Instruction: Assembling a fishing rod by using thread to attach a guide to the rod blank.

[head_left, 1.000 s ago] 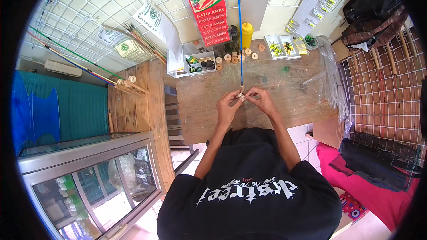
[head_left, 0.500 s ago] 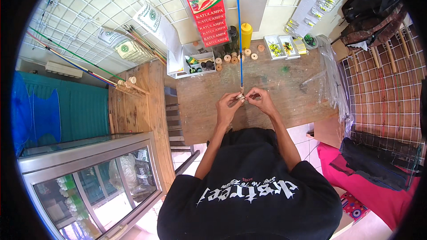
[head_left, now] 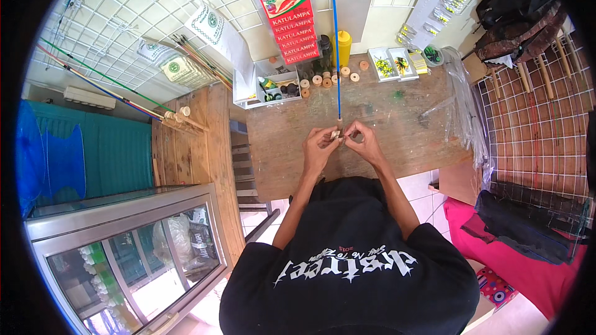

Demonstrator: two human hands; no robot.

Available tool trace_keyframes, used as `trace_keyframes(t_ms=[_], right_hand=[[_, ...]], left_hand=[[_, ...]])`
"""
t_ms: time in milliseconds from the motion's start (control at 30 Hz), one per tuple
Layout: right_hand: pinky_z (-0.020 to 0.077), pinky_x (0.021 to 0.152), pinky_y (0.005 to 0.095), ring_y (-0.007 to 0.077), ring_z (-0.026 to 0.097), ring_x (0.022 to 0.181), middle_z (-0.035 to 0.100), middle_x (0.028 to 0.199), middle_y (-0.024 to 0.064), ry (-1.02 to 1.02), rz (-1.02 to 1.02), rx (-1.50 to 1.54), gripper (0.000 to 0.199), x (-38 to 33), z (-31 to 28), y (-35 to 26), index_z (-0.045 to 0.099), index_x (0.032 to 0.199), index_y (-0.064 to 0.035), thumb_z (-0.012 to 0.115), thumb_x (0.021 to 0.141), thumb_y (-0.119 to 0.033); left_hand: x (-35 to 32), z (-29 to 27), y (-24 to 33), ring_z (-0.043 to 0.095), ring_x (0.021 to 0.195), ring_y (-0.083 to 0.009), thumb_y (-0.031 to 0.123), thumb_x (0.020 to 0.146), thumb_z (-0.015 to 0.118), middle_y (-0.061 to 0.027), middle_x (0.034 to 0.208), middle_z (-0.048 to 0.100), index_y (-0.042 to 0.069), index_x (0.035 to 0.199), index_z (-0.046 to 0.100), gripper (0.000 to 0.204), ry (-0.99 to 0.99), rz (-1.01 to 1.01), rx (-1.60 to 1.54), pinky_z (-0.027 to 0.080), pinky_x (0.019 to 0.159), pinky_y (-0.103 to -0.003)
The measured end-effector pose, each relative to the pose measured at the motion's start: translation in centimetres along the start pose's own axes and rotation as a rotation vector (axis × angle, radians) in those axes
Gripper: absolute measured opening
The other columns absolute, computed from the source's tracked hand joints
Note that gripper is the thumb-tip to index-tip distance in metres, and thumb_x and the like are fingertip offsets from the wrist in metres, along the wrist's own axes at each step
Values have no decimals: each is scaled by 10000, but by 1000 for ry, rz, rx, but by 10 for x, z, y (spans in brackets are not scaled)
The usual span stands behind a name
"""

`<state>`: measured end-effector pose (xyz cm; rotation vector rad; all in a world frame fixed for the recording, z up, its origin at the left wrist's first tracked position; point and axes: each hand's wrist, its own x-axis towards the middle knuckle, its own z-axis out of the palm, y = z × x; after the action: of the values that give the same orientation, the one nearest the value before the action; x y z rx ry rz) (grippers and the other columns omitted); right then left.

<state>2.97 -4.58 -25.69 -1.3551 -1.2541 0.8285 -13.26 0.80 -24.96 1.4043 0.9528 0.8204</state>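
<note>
A thin blue fishing rod point(head_left: 336, 43) stretches away from me over the wooden table, its near end at my hands. The fingers of my left hand point(head_left: 316, 147) close round a small pale wooden spool point(head_left: 336, 134) by that end. Just to the right, my right hand point(head_left: 365, 143) has thumb and forefinger pinched together, close to the spool. Whatever lies in that pinch is too small to make out. Several similar wooden spools point(head_left: 354, 77) stand at the back of the table.
The wooden table point(head_left: 397, 124) carries a white divided tray point(head_left: 273, 99), a yellow squeeze bottle point(head_left: 342, 49) and white boxes of small yellow floats point(head_left: 385, 69). Plastic sleeves point(head_left: 465, 111) hang over its right edge. A glass-fronted cabinet point(head_left: 133, 260) stands at the left.
The spool has turned in my left fingers and looks tilted differently. My right fingertips have shifted slightly. The rod's near end appears a little farther from me.
</note>
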Motion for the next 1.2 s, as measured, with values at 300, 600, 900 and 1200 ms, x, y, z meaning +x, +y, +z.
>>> trace_keyframes(t_ms=[300, 600, 900, 1200], right_hand=[[439, 734, 254, 92, 551, 825, 582, 877, 14, 50, 146, 259, 130, -16, 5, 7, 532, 858, -59, 626, 799, 9], [423, 712, 238, 62, 515, 783, 567, 836, -14, -107, 176, 156, 112, -29, 0, 8, 574, 856, -54, 608, 788, 29], [420, 683, 224, 73, 529, 735, 592, 822, -13, -134, 291, 116, 100, -41, 1, 8, 660, 898, -44, 630, 809, -9], [472, 725, 257, 116, 567, 768, 584, 854, 2, 309, 621, 732, 121, -47, -26, 31, 586, 978, -75, 568, 872, -19]], left_hand=[[1, -5, -5, 629, 793, -121, 5, 754, 760, -90, 1033, 624, -35, 1082, 613, 362, -51, -162, -184, 524, 682, -219], [2, -1, -4, 639, 795, -154, 37, 804, 720, -103, 989, 635, -30, 1085, 597, 314, -42, -188, -346, 518, 696, -260], [3, -5, -6, 658, 796, -189, 105, 867, 670, -136, 968, 650, -43, 1136, 574, 322, -20, -253, -408, 523, 672, -279], [-3, 7, -9, 669, 788, -162, 73, 848, 685, -149, 966, 664, -75, 1120, 590, 324, 20, -163, -303, 544, 682, -245]])
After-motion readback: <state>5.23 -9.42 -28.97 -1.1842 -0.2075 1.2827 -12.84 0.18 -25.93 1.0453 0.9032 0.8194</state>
